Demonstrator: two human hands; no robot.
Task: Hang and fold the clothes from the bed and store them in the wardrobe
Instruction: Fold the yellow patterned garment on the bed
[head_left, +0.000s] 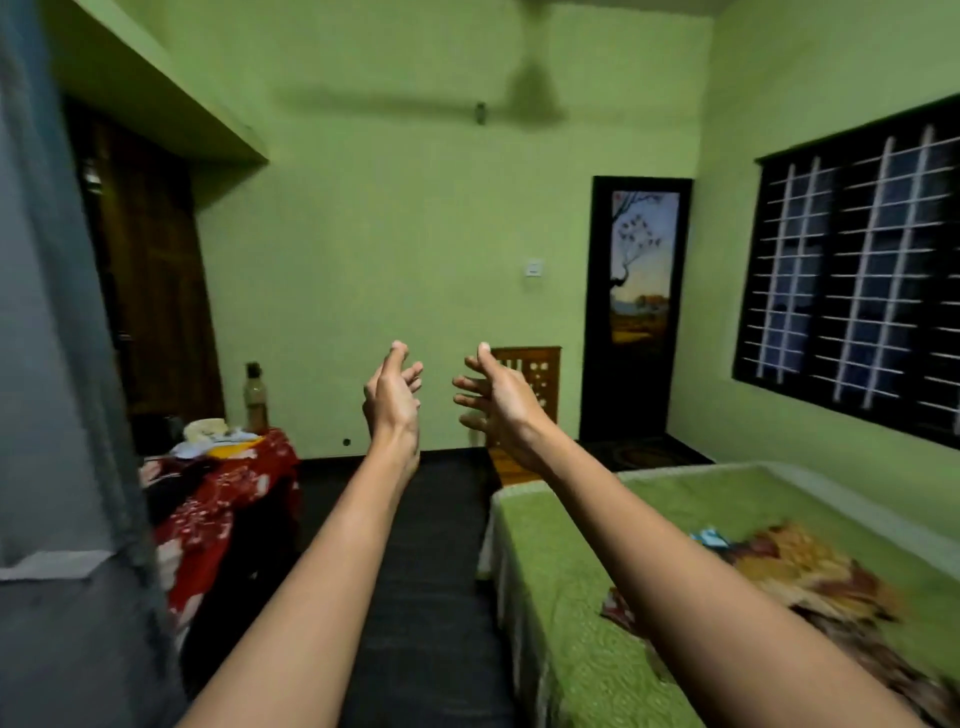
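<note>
Both my arms stretch forward at chest height, palms facing each other a short gap apart. My left hand (393, 395) and my right hand (498, 397) have loosely spread fingers and hold nothing. Below my right arm lies the bed (561, 597) with a green cover. On it, at the right, sits a heap of clothes (800, 577) in yellow, red and brown prints, partly hidden by my right forearm. A dark wooden wardrobe (150, 280) stands against the left wall, its doors closed as far as I can see.
A small table (228, 499) draped in red floral cloth stands at the left, with a bottle (255, 397) and small items on top. A grey curtain (57, 364) hangs at the far left. A wooden chair (535, 374), a dark door and a barred window lie beyond. Dark floor runs between table and bed.
</note>
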